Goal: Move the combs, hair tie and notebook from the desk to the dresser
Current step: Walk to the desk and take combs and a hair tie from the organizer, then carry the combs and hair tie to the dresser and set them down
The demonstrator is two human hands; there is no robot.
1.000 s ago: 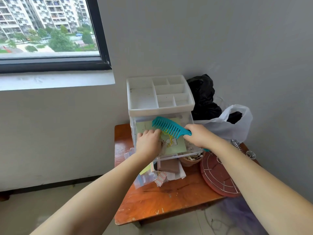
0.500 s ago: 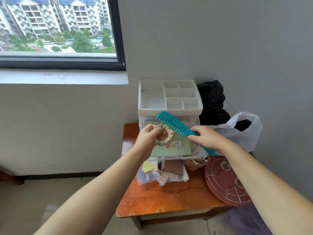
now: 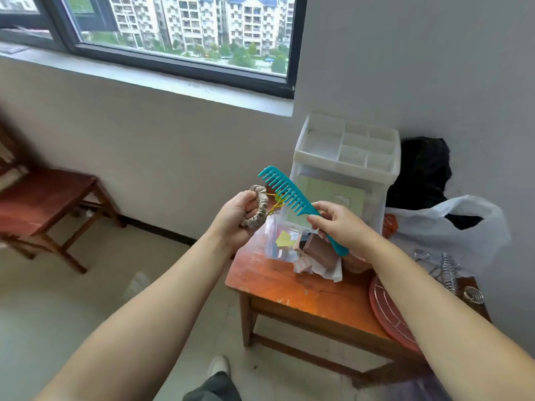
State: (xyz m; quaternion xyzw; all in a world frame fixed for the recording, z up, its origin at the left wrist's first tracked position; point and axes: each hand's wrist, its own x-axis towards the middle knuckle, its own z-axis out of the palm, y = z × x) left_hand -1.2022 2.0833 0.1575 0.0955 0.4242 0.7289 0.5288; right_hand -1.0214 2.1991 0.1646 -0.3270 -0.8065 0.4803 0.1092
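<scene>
Two hands are raised above the wooden table (image 3: 292,287): the left hand (image 3: 234,218) is closed around the hair tie (image 3: 256,208), and at its 3 o'clock the right hand (image 3: 338,224) pinches the comb (image 3: 292,198) by the handle, teeth pointing down-left, in front of the plastic drawer box (image 3: 344,157).

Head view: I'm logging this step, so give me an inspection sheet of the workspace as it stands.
Surface: orange wooden desk, scuffed, crowded at the back.
Job's things: teal comb in the right hand; beige hair tie in the left hand; green notebook inside the clear drawer organizer.
Clutter: paper scraps, white plastic bag, black bag, round wire rack, metal coils.
Grippers: both hands' fingers closed on their items.
Cables: nothing seen.
Surroundings: window, wooden chair.
</scene>
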